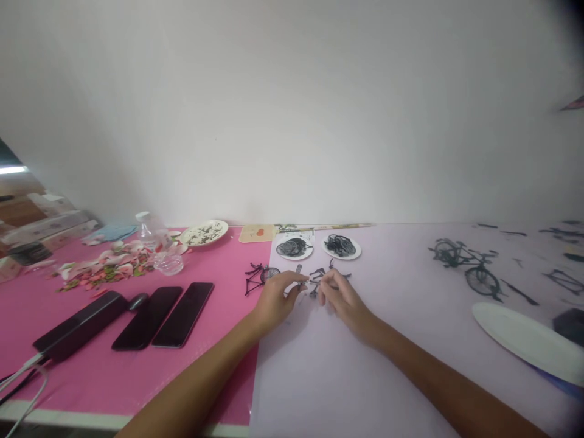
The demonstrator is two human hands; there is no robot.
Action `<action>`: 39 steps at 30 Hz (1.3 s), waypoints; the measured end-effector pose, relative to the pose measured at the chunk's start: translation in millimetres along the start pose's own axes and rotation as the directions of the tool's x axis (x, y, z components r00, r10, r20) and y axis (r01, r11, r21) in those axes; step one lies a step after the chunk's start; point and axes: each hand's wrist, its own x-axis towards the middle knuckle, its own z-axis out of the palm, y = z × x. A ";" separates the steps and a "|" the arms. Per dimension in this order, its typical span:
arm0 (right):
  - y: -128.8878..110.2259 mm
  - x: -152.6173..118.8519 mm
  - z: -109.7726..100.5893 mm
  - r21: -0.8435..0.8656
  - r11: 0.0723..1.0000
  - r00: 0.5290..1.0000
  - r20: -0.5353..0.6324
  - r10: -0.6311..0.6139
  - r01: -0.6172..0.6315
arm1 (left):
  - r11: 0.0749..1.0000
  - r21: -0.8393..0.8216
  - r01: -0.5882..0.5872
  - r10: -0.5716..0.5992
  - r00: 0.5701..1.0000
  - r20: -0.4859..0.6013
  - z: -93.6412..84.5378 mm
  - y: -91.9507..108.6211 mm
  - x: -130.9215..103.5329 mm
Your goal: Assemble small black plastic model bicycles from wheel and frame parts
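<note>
My left hand (277,299) and my right hand (347,299) meet over the pale sheet, thumbs and fingertips pinched on either side of a small thin dark piece (312,281). It looks like a part of a model bicycle, though its exact kind is too small to tell. Just behind my fingers lie more black bicycle parts (332,264). A partly built black model bicycle (255,278) with a spoked wheel is at the left, partly covered by my left hand. Two white plates, one with black wheels (294,247) and one with black parts (340,245), stand farther back.
At the right are a model bicycle (469,264), loose black parts (566,281) and a white oval plate (524,340). On the pink surface lie two phones (183,315), a black power bank (81,325), a plastic bottle (148,231), coloured pieces (112,261) and a plate (204,233).
</note>
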 end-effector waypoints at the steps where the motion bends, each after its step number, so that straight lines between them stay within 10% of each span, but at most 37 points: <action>1: -0.6 -0.2 0.1 0.022 1.000 1.000 -0.004 0.010 -0.010 | 1.000 -0.003 0.005 -0.005 1.000 0.000 0.2 0.1 0.0; 39: -0.2 3.1 -2.3 -0.076 0.996 0.999 -0.001 0.038 -0.038 | 0.999 0.037 0.036 -0.037 0.999 0.034 5.9 -10.3 -2.9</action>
